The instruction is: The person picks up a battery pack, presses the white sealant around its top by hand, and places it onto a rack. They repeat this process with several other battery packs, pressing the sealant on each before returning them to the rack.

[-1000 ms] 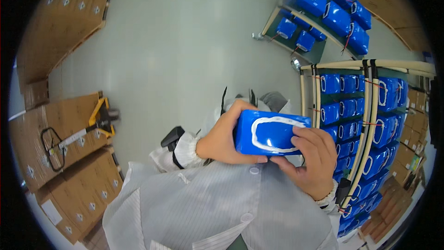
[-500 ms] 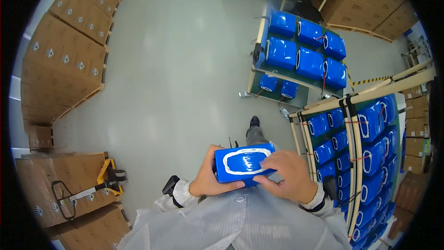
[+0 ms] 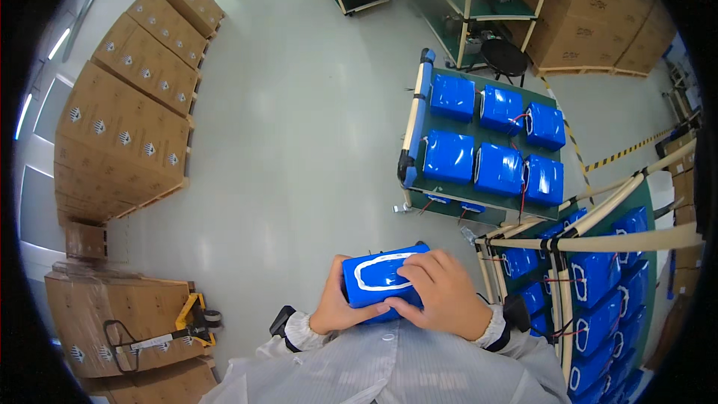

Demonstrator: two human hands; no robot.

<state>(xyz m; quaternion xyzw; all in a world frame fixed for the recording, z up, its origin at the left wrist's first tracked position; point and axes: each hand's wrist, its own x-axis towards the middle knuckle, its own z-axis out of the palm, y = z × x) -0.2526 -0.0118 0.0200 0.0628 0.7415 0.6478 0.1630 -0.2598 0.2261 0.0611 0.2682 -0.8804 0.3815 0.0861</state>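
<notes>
In front of my chest I hold a battery pack (image 3: 383,274) in shiny blue wrap, slightly tilted, with a white oval ring on its upper face. My left hand (image 3: 333,305) is closed around its left end, thumb along the near edge. Over the right end lies my right hand (image 3: 449,298), its bent fingertips on the upper face at the white ring and its thumb at the near edge. The right hand covers that end of the pack.
A cart (image 3: 412,123) with rows of similar blue packs stands ahead right. Close on my right, a pole-framed rack (image 3: 628,242) carries more packs with red wires. Stacked cartons (image 3: 123,135) and a yellow pallet jack (image 3: 196,320) are at left. A black stool (image 3: 502,57) stands behind the cart.
The view has tilted up, so the cart and cartons appear lower. My right hand has shifted slightly left over the pack, which stays in both hands.
</notes>
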